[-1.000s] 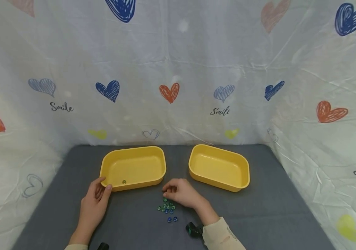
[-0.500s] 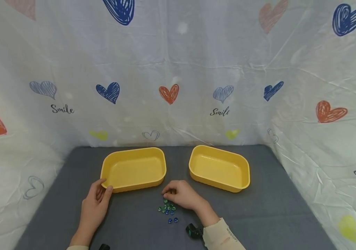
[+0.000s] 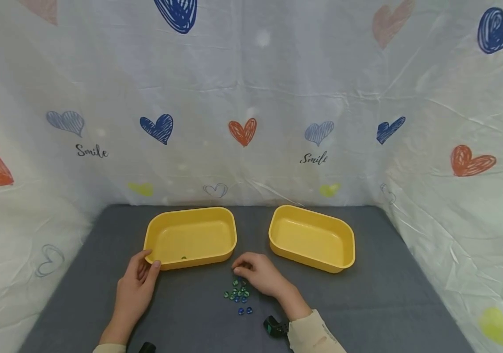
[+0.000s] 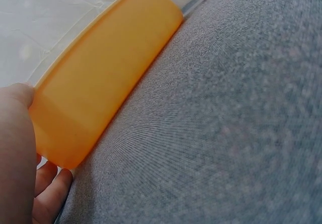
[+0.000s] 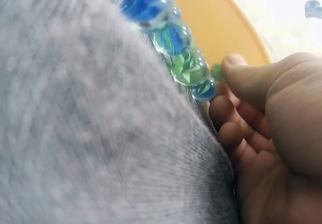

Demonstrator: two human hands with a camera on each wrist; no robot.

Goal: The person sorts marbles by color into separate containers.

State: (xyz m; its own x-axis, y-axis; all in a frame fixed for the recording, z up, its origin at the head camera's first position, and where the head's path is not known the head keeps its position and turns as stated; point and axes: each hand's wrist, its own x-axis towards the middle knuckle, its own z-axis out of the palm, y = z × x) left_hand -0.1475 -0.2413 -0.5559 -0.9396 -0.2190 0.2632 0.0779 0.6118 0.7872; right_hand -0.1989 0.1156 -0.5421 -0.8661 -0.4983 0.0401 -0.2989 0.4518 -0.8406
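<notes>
My left hand holds the near left corner of the left yellow tray, thumb on its front wall and fingers at its left end. The left wrist view shows that tray's outer wall beside the hand. Inside it, a small green marble shows low behind the front rim. My right hand is just beyond a loose cluster of green and blue glass marbles. Its thumb pinches a green marble in the right wrist view, the index finger hidden. Other marbles, including a blue one, lie beside the fingers.
Another yellow tray stands to the right, beyond my right hand. Two blue marbles lie nearer than the cluster on the grey cloth. A white curtain printed with hearts hangs around the back and sides.
The marble in the left tray shows farther right than a second ago; it was out of sight in between. My right hand has shifted slightly right, and a blue marble now shows by its fingers.
</notes>
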